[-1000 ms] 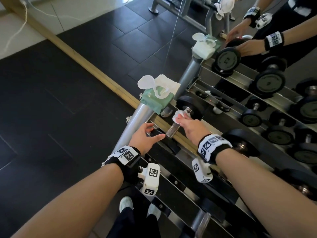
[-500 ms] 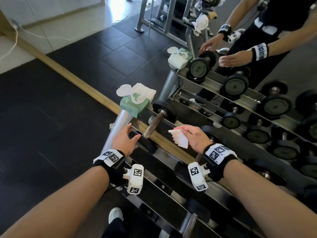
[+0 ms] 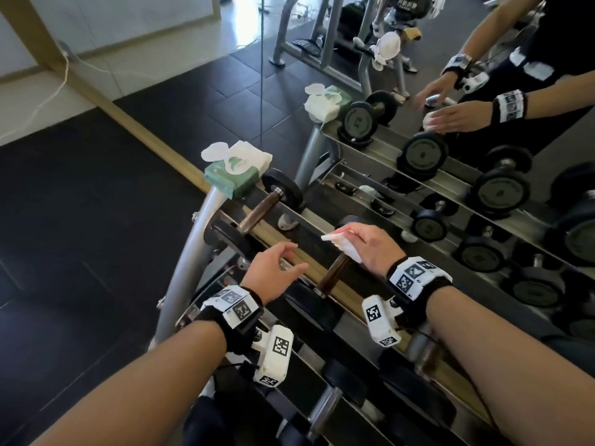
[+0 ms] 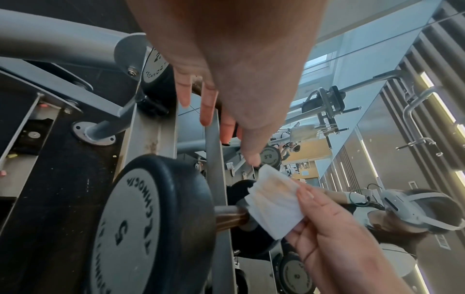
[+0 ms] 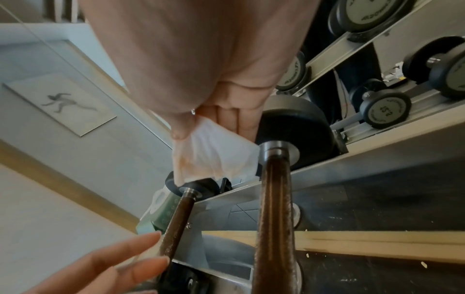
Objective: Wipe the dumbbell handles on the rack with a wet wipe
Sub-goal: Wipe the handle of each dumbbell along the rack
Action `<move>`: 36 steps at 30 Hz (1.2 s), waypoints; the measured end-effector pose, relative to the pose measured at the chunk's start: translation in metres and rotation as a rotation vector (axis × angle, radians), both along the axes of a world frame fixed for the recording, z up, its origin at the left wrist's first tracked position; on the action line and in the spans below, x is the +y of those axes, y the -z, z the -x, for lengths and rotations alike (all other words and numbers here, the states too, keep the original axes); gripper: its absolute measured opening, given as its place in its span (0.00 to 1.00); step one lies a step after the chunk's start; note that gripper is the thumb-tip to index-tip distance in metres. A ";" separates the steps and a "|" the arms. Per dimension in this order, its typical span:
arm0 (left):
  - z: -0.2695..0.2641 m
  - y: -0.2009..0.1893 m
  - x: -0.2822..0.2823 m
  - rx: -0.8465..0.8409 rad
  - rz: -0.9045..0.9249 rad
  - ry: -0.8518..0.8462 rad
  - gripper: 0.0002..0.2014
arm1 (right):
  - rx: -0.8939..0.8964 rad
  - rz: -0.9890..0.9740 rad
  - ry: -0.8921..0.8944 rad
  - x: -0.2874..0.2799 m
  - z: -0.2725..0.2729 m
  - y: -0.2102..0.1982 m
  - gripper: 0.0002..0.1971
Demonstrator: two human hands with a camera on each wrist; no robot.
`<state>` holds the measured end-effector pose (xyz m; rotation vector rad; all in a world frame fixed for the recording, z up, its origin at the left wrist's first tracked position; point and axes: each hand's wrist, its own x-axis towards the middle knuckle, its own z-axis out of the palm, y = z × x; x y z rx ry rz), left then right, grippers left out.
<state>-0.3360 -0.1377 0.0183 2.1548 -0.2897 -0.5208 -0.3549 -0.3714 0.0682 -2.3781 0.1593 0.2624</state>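
The top row of the dumbbell rack [image 3: 325, 278] holds a small dumbbell with a brown handle [image 3: 260, 211] at its left end. A second dumbbell with a brown handle [image 3: 335, 272] lies to its right. My right hand [image 3: 351, 237] pinches a folded white wet wipe [image 3: 342, 244] with orange-brown stains [image 4: 274, 202] just above the far end of that second handle [image 5: 273, 208]. My left hand [image 3: 289, 257] hovers over the front rail between the two dumbbells, fingers [image 4: 208, 107] loosely extended and holding nothing. The second dumbbell's front plate [image 4: 141, 224] is marked 5.
A green wet-wipe pack [image 3: 235, 177] with its lid open sits on the rack's left corner post. A mirror [image 3: 483, 140] behind the rack reflects the dumbbells and my arms. Lower rows hold more dumbbells [image 3: 335, 378]. Dark rubber floor [image 3: 80, 236] lies to the left.
My right hand has carried the wipe off the first dumbbell's handle and rightward to above the second one. My left hand has left the first dumbbell's front end and shifted right.
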 end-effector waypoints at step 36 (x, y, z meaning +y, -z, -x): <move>0.033 0.016 -0.003 0.363 0.056 -0.093 0.42 | 0.138 0.643 -0.552 -0.014 0.004 0.039 0.23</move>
